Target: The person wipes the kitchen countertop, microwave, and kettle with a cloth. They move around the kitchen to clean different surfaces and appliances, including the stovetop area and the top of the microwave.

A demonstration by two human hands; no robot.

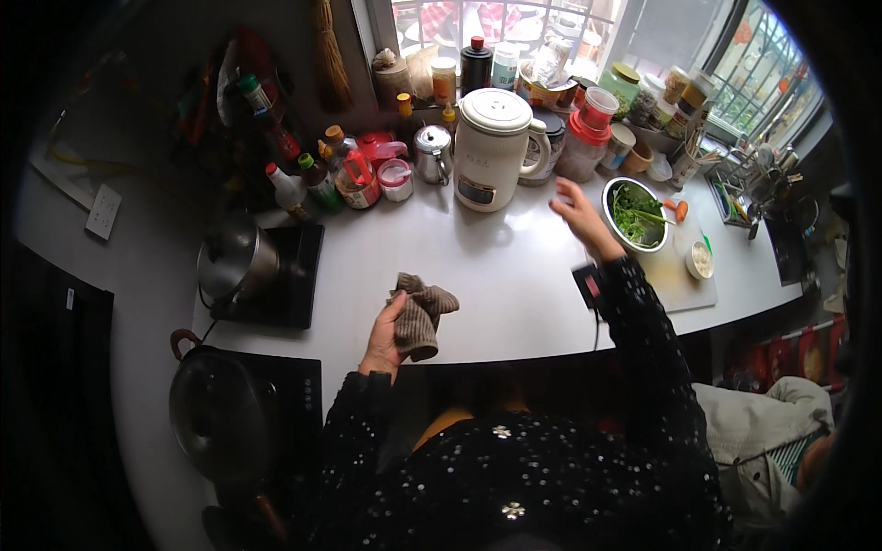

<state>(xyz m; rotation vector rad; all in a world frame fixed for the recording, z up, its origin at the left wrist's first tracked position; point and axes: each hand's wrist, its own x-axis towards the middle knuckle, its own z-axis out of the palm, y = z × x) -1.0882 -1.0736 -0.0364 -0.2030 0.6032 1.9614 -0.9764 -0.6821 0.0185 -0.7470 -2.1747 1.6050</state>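
My left hand (383, 339) is closed on a crumpled brown ribbed cloth (419, 322) above the front edge of the white counter (510, 296). Nothing shows in my right hand (577, 215), which is raised with its fingers apart between a cream electric blender jug (490, 155) and a steel bowl of green leaves (634, 215). Beyond that bowl, a cutting board (675, 289) bears carrot pieces (681, 211) and a small white bowl (699, 260) of pale chopped food. A dark device with a cable (588, 284) lies below my right wrist.
Sauce bottles (318, 182), a steel pot (433, 155) and lidded jars (584, 146) line the counter's back. At left, a lidded saucepan (238, 265) stands on a cooktop (296, 275), with a lidded wok (213, 413) nearer. Another person in a pale jacket (765, 434) is at lower right.
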